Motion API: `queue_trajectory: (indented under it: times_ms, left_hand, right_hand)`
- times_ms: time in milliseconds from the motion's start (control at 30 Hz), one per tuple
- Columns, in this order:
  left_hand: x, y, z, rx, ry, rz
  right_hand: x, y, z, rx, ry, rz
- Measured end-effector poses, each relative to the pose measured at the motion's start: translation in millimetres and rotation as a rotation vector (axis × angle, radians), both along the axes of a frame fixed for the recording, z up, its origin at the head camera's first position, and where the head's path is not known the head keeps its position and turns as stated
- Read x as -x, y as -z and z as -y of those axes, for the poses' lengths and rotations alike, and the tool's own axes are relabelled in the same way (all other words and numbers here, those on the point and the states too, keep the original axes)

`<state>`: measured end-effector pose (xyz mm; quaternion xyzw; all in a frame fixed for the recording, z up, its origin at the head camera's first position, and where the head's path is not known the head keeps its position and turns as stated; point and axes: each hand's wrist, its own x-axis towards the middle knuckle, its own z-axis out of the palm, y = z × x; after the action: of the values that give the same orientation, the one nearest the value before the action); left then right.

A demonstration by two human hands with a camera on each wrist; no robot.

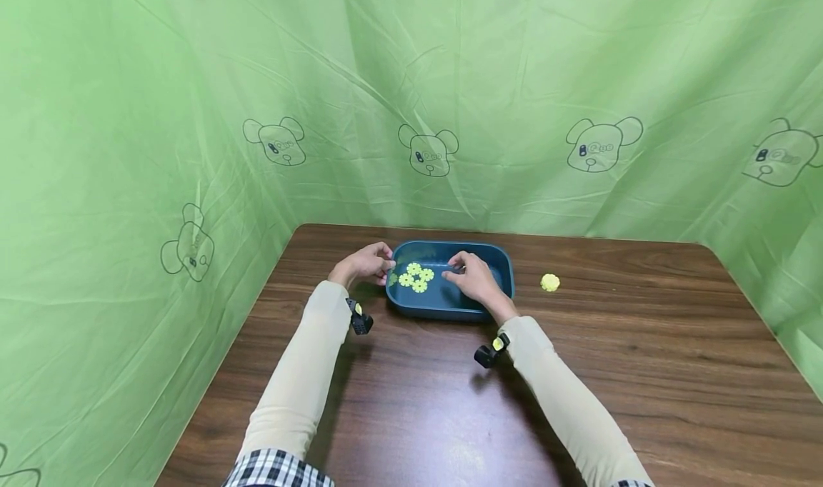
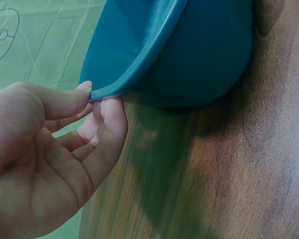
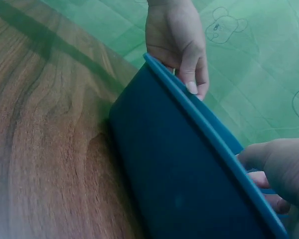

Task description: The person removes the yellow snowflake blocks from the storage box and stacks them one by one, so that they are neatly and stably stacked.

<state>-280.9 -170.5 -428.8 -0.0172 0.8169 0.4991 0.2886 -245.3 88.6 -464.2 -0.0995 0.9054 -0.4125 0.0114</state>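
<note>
A dark blue rectangular tray with raised walls stands near the back of the table. Several pale yellow flower-shaped pieces lie grouped on the left part of its floor. My left hand pinches the tray's left rim between thumb and fingers, plainly seen in the left wrist view at the rim. Reaching over the front wall, my right hand hangs inside the tray, right of the flower pieces. Its thumb and forefinger stand apart, with nothing visible between them; in the right wrist view the wall partly hides its fingers.
Another yellow flower-shaped piece lies on the brown wooden table, right of the tray. Green cloth with bear-head drawings hangs behind the table and along its left side.
</note>
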Motion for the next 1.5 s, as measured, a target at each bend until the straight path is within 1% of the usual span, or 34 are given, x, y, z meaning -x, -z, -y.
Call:
queue_trajectory:
  times_ms: [200,400,633,700,900,1000,1067,1233,1500]
  left_hand:
    - [0.8,1.1,0.7,0.022,0.008,-0.01]
    - [-1.0,-0.1,-0.5,0.009,0.005,-0.014]
    - [-1.0,1.1,-1.0,0.008,0.003,-0.006]
    - [-2.4,0.5,-1.9,0.009,-0.001,0.001]
    - [-2.6,1.4,-3.0,0.003,-0.011,0.009]
    - [-2.3,1.2,-3.0,0.005,-0.004,0.002]
    - [-2.0,0.7,-3.1,0.007,0.001,-0.002]
    - [-0.9,0.7,-2.8,0.005,0.005,-0.001]
    - [0.4,0.7,0.8,0.006,-0.014,0.003]
  right_hand:
    - [5.8,3.9,9.8,-0.036,-0.015,0.031]
    - [9.5,1.0,18.4,-0.072,-0.023,0.08]
    - [14.2,3.0,29.7,-0.173,-0.059,0.145]
    - [15.6,4.5,32.3,-0.202,-0.07,0.159]
    - [18.8,4.1,37.5,-0.31,-0.128,0.165]
    - [19.3,1.8,38.7,-0.361,-0.158,0.163]
    - [18.8,0.4,39.0,-0.387,-0.165,0.155]
    - [18.6,1.5,39.7,-0.396,-0.138,0.145]
    - [20.3,6.1,45.4,-0.394,-0.09,0.13]
